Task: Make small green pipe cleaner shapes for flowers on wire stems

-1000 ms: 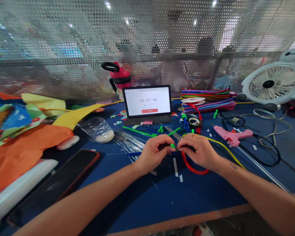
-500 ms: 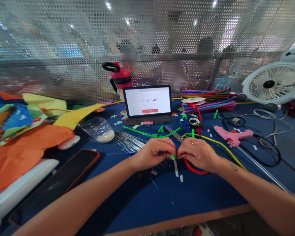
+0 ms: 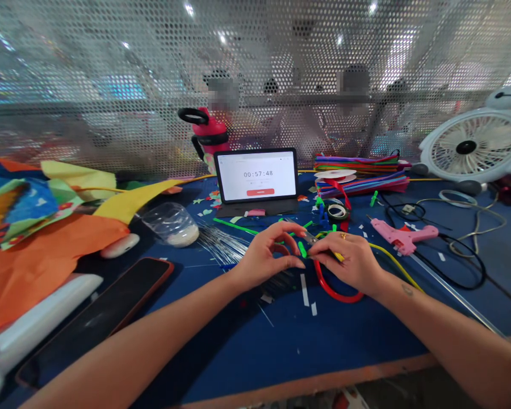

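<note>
My right hand pinches a short green piece of pipe cleaner at its lower end, over the middle of the table. My left hand is beside it, with thumb and fingers apart around the green piece and apparently not gripping it. Just behind and under my right hand lies a pair of scissors, partly covered; a red loop shows below that hand. A longer green pipe cleaner lies behind my left hand. White paper strips are on the table in front of my fingers.
A tablet stands at the back beside a pink bottle. Pipe cleaner bundles, a pink glue gun and a fan are to the right. A phone, clear plastic cup and orange paper occupy the left.
My hands were together on the green piece. Now my left fingers have opened and drawn away from it, and the piece stands out from my right fingertips.
</note>
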A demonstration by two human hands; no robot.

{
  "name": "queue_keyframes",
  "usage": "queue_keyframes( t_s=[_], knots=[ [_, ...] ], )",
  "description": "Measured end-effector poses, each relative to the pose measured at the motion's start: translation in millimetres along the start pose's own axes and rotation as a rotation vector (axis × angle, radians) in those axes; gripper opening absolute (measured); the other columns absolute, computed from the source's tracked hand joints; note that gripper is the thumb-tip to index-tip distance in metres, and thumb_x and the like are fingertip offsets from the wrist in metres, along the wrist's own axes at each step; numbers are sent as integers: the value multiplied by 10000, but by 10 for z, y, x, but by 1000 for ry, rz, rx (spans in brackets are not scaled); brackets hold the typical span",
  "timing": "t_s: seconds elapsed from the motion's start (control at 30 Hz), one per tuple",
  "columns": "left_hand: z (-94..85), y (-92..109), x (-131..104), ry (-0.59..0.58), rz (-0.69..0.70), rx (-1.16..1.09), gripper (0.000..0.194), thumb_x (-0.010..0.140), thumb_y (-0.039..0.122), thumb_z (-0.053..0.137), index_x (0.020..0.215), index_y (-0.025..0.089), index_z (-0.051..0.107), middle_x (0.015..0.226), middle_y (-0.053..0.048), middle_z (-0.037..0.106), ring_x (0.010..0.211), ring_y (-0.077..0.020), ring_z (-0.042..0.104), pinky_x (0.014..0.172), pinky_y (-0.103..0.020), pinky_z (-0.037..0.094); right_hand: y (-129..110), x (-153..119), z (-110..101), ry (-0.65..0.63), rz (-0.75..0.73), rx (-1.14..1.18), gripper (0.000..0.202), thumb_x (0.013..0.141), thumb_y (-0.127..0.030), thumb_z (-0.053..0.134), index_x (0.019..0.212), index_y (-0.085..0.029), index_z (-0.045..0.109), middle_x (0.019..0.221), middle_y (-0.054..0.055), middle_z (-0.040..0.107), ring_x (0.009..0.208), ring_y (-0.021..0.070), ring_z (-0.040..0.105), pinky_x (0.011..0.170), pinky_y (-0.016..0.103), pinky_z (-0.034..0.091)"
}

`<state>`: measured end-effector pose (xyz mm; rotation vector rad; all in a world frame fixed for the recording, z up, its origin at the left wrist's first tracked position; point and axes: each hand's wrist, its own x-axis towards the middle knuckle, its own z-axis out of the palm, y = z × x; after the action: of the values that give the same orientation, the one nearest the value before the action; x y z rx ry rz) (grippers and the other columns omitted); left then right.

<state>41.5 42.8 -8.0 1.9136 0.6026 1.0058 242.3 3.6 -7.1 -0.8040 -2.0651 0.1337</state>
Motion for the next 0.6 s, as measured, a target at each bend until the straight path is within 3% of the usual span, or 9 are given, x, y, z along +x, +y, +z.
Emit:
queue_keyframes(
  t_s=[0.07, 0.2, 0.6],
  knots=[
    [41, -61, -21, 35, -130, -89, 443, 623, 222, 782, 1010, 181, 570, 918, -37, 633, 698, -114, 597, 603, -213, 509, -1, -12, 5, 53, -55, -98, 60, 826, -168, 580, 789, -187, 623, 696, -2, 667, 666, 113, 612, 646, 208, 456],
    [145, -73, -86, 30, -245, -138, 203, 749, 286, 675, 890, 152, 617, 733, -9, 640, 629, -110, 615, 572, -198, 507, -4, -35, 39, 53, -113, -218, 85, 822, -163, 567, 753, -182, 613, 641, -5, 645, 634, 114, 595, 624, 207, 455],
    [254, 31, -123, 104, -208, -149, 176, 853, 290, 532, 777, 145, 596, 628, 7, 607, 568, -96, 593, 568, -189, 516, -11, -32, 75, 93, -87, -115, 34, 819, -171, 577, 815, -179, 610, 693, 3, 660, 647, 107, 603, 647, 210, 466]
  ],
)
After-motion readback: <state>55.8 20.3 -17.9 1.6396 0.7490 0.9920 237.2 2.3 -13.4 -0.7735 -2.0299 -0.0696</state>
